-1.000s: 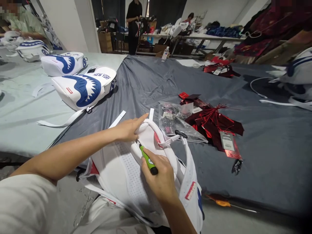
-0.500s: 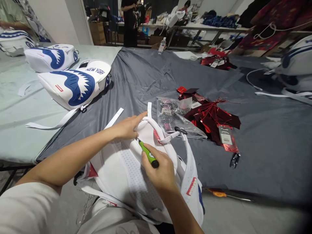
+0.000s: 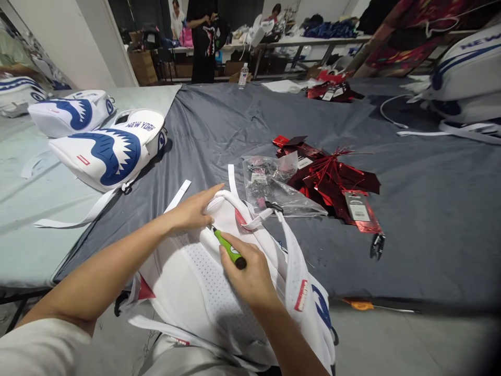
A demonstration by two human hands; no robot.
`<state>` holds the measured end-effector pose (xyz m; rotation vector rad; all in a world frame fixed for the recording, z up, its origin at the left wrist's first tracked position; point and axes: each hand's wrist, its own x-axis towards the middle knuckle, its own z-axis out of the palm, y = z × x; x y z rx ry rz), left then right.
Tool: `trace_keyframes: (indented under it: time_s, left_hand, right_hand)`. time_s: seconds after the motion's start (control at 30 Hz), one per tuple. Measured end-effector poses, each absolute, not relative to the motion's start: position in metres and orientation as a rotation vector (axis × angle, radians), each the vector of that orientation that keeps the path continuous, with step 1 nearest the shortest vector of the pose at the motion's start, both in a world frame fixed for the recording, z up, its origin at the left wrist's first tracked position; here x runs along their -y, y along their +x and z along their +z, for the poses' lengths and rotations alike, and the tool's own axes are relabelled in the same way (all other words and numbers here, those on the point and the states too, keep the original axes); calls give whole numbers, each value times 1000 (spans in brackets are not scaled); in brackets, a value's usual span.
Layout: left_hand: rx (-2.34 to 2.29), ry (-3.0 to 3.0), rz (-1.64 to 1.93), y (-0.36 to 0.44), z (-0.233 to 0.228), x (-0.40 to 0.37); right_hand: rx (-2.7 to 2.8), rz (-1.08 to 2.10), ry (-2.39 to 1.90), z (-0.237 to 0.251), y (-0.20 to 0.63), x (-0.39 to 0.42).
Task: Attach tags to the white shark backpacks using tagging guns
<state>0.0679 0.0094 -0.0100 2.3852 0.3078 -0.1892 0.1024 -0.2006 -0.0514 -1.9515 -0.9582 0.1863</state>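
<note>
A white backpack [image 3: 176, 282] lies tilted against the table edge and my lap, its padded back panel facing up. My left hand [image 3: 195, 209] grips its top edge beside the carry loop, thumb on the near side and fingers over the far side. In my right hand [image 3: 250, 271] is a green-handled tool [image 3: 230, 249] with a black end, wrapped by my fingers. Its thin tip points at the fabric right by my left thumb; whether the tip is in the seam is too small to tell. A shoulder strap [image 3: 293, 256] with a red label hangs on the right.
Beyond the backpack lie a clear plastic bag [image 3: 270, 183] and a pile of red and black tags [image 3: 332, 177]. White-and-blue backpacks [image 3: 113, 151] stand at left, another [image 3: 465, 78] at far right. A bottle [image 3: 243, 76] stands at the back. An orange-handled tool [image 3: 358, 304] lies near the table edge. People are behind.
The view has shifted, so most things sit a little further left. My hands keep their hold, with the tool still by my left thumb. The backpack shows slightly more of its right side.
</note>
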Motion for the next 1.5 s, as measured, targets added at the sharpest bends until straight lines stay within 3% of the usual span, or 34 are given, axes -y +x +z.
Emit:
trace_keyframes:
  time_s: [0.7, 1.1, 1.5]
  left_hand:
    - [-469, 2320, -220, 66, -9, 0]
    - [-424, 2376, -158, 65, -17, 0]
    - [-434, 2402, -123, 65, -24, -3]
  right_hand:
    - [1001, 360, -1903, -70, 117, 199]
    - [883, 250, -1862, -62, 102, 196]
    - [810, 161, -1867, -87, 96, 202]
